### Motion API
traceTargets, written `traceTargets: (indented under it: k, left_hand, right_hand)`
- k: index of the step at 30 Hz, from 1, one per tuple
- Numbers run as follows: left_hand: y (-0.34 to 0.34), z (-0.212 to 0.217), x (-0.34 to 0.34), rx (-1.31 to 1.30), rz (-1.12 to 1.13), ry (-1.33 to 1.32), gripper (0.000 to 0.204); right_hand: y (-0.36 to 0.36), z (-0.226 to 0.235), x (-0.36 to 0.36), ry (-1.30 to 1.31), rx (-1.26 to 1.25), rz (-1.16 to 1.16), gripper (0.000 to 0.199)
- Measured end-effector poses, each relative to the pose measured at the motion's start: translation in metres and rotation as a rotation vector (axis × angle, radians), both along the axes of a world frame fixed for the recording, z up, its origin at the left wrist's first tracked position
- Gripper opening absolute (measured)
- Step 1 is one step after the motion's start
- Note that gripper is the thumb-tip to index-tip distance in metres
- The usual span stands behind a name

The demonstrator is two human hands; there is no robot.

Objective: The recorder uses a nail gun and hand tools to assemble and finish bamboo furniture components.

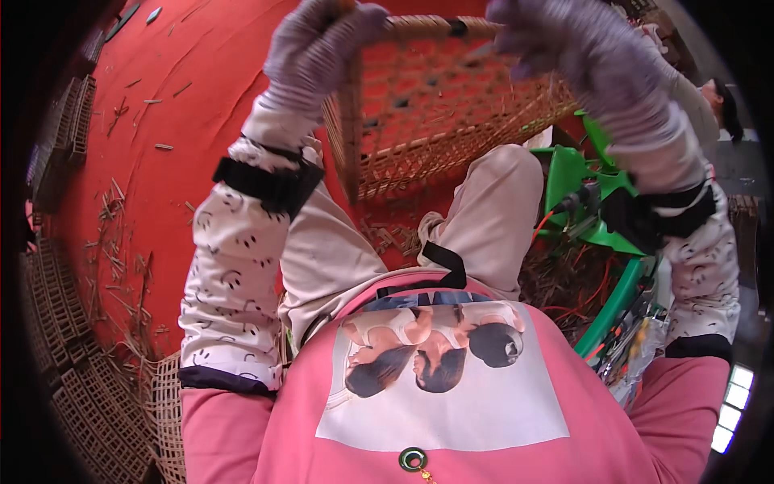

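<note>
Two gloved hands, left hand (318, 44), right hand (556, 40), gripping woven basket (435, 105)

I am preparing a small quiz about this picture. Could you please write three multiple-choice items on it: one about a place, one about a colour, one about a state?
1. Where do the stacked woven lattice panels lie?
A. on the person's left, on the floor
B. on the green stool
C. on the person's lap

2. What colour is the floor covering?
A. blue
B. red
C. grey

3. How is the woven basket frame held?
A. it lies flat, untouched
B. only one hand touches it
C. both gloved hands grip its top rim

Answers:
1 A, the panels run along the lower left edge, beside the scattered straw strips.
2 B, the carpet is red all around the knees.
3 C, the left hand and the right hand both close on the rim.
</note>
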State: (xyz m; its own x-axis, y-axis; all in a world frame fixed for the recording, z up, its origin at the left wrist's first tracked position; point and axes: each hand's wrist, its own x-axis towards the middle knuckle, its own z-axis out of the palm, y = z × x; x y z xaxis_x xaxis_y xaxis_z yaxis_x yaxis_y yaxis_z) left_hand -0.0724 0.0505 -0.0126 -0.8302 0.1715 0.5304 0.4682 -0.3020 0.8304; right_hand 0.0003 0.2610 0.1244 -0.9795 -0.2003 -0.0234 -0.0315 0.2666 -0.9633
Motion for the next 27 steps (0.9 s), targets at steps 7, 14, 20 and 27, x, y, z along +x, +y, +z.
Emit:
traceTargets:
  k: [7,14,20,27]
  left_hand:
    - [-0.010,0.008,-0.065,0.144,0.010,-0.141,0.011]
    - [-0.003,0.014,0.013,-0.163,0.134,-0.006,0.014]
    - [-0.003,0.018,0.066,-0.397,0.218,0.302,0.024]
    - [-0.006,0.026,0.089,-0.458,0.188,0.259,0.024]
  right_hand:
    - [0.031,-0.129,0.014,-0.288,-0.086,-0.073,0.021]
    - [-0.021,-0.045,-0.034,0.939,0.355,0.055,0.015]
    - [-0.061,-0.044,-0.013,0.357,0.315,0.251,0.017]
    - [-0.062,-0.059,0.002,-0.189,-0.528,0.136,0.017]
